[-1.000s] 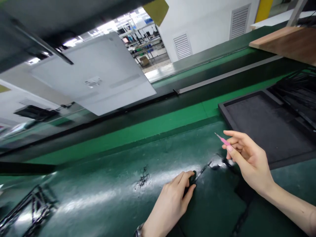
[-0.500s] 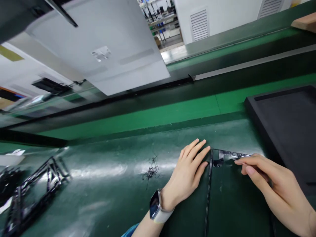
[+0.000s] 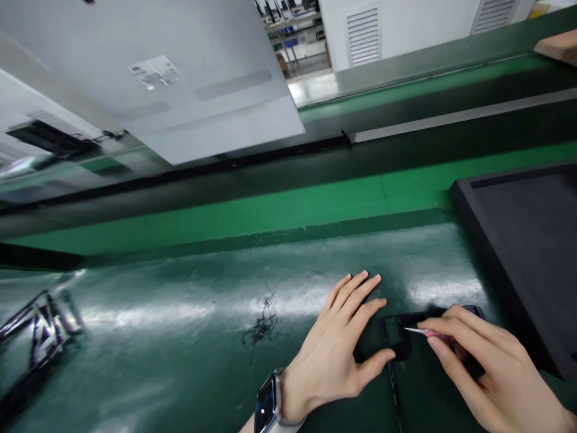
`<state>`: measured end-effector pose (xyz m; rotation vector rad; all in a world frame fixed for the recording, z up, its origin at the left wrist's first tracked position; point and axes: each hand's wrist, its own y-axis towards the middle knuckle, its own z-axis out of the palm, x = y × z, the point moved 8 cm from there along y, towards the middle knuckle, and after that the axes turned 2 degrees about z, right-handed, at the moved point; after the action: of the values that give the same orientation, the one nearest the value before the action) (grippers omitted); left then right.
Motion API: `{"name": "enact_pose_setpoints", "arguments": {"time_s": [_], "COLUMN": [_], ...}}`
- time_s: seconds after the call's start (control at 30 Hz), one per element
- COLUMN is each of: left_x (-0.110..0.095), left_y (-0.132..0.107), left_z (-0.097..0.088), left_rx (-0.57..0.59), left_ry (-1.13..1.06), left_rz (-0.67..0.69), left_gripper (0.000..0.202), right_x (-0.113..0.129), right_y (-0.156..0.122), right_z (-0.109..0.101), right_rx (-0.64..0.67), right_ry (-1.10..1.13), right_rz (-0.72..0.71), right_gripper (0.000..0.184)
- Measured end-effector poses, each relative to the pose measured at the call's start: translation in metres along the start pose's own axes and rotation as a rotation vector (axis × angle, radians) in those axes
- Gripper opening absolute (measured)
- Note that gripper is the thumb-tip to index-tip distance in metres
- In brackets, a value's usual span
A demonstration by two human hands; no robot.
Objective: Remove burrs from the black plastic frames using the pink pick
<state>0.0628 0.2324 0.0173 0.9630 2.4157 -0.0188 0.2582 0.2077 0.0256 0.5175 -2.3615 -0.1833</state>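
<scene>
A thin black rectangular frame (image 3: 395,394) lies on the dark green mat in front of me. My left hand (image 3: 336,346) is flat with its fingers spread, and the thumb reaches to the frame's left side near a corner. My right hand (image 3: 491,364) is over the frame's far edge, pinching a slim pointed tool (image 3: 417,330) with a silver tip and a pink part. The tip points left, above the frame's corner area; whether it touches anything I cannot tell. Part of the far edge is hidden behind the right hand.
A small tangle of black strands (image 3: 264,325) lies left of my left hand. Several black frames (image 3: 42,337) are at the far left, blurred. At the right stands a large black tray (image 3: 473,222). A grey panel (image 3: 234,129) rises beyond the bench's back ledge.
The frame now sits lower in view, partly from the camera shifting. My left thumb has spread away from the fingers. In my right hand the pointed tool now shows clearly.
</scene>
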Motion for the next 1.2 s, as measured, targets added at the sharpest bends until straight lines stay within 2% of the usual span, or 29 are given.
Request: {"name": "enact_pose_setpoints", "arguments": {"time_s": [0.27, 0.47, 0.63, 0.8, 0.97, 1.2], "left_x": [-0.001, -0.002, 0.001, 0.002, 0.003, 0.004], "left_y": [-0.001, -0.001, -0.003, -0.005, -0.004, -0.005], "left_z": [0.001, 0.0, 0.0, 0.001, 0.001, 0.002], "left_rx": [-0.002, -0.014, -0.003, 0.011, 0.025, 0.035], "left_ry": [-0.006, -0.017, -0.024, -0.013, 0.003, 0.017], "left_rz": [0.017, 0.024, -0.008, -0.018, -0.024, -0.021], "left_gripper": [0.045, 0.037, 0.037, 0.038, 0.039, 0.038], "right_x": [0.003, 0.016, 0.022, 0.028, 0.024, 0.032], "right_y": [-0.003, 0.004, 0.013, 0.017, 0.014, 0.024], "right_z": [0.004, 0.008, 0.014, 0.013, 0.018, 0.01], "right_rx": [-0.018, -0.09, -0.043, -0.025, -0.021, -0.029], "right_ry": [-0.041, -0.005, -0.044, -0.089, -0.068, -0.077], "right_rz": [-0.029, -0.077, -0.081, -0.142, -0.104, -0.139], "right_gripper": [0.015, 0.02, 0.023, 0.035, 0.032, 0.045]}}
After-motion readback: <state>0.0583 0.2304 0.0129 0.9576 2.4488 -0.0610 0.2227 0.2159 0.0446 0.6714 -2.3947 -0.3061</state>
